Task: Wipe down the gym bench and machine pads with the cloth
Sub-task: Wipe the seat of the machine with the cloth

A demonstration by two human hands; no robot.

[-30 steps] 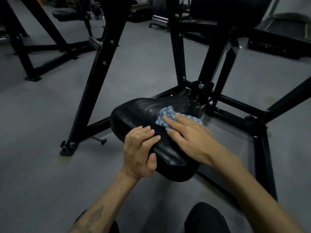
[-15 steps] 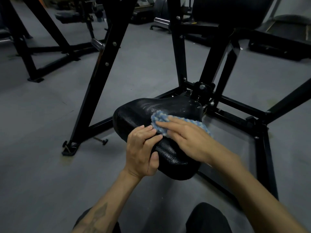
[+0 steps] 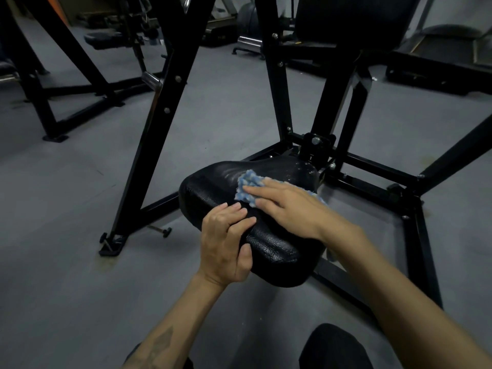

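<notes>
on the black seat pad [image 3: 277, 251], my right hand [image 3: 290, 209] presses the blue cloth [image 3: 247, 186] flat with straight fingers to wipe, while my left hand [image 3: 226, 246] grips the pad's near edge, fingers curled, seemingly to steady it.

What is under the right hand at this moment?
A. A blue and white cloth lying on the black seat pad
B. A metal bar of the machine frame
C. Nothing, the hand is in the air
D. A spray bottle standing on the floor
A: the right hand lies flat with straight fingers on the blue and white cloth, pressing it onto the top of the black seat pad.
</notes>
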